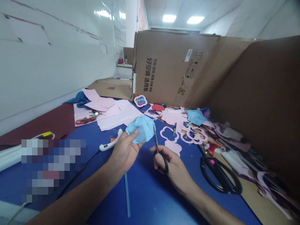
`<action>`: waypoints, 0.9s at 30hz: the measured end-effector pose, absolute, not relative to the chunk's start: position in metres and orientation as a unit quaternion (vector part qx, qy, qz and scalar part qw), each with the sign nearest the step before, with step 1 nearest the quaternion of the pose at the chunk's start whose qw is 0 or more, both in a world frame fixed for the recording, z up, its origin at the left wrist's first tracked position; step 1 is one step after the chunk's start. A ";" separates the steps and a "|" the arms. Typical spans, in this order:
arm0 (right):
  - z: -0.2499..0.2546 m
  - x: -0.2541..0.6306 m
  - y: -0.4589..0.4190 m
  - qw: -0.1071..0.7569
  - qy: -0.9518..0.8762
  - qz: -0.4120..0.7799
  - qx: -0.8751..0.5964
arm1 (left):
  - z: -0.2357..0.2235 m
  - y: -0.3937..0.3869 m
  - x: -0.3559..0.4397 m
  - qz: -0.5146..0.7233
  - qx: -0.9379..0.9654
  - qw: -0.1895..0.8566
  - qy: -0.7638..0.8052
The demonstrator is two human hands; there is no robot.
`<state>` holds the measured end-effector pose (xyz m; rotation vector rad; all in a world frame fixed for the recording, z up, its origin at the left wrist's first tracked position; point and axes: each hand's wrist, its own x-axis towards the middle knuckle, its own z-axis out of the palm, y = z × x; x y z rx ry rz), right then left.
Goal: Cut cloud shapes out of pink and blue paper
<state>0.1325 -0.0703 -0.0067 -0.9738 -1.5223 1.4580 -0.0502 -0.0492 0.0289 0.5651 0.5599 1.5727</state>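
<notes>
Between the thumb and fingers of my left hand (127, 148) is a piece of light blue fabric (143, 128), roughly round with wavy edges. My right hand (170, 162) grips a small pair of scissors (156, 142) by its black handles. The blades point up and away from me, along the right edge of the fabric. Whether they are cutting into it I cannot tell. Just left of my left hand, a white glue gun (110, 142) lies on the blue table (145, 193).
Large black-handled scissors (220, 175) lie at right. Pink flower-shaped cutouts (194, 135), a dark marker (174, 128) and pink sheets (122, 114) spread across the back. A cardboard box (173, 68) walls the far side. A blue strip (127, 195) lies near me.
</notes>
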 end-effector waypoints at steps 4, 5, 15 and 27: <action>-0.006 0.133 -0.070 0.394 -0.602 0.575 -0.390 | 0.029 -0.049 -0.051 0.687 0.247 0.637 0.247; -0.005 0.133 -0.071 0.393 -0.602 0.574 -0.391 | 0.029 -0.049 -0.051 0.687 0.247 0.637 0.248; -0.003 0.136 -0.070 0.381 -0.616 0.565 -0.396 | 0.027 -0.049 -0.053 0.682 0.250 0.639 0.252; -0.003 0.141 -0.069 0.363 -0.627 0.554 -0.410 | 0.027 -0.048 -0.054 0.681 0.248 0.636 0.264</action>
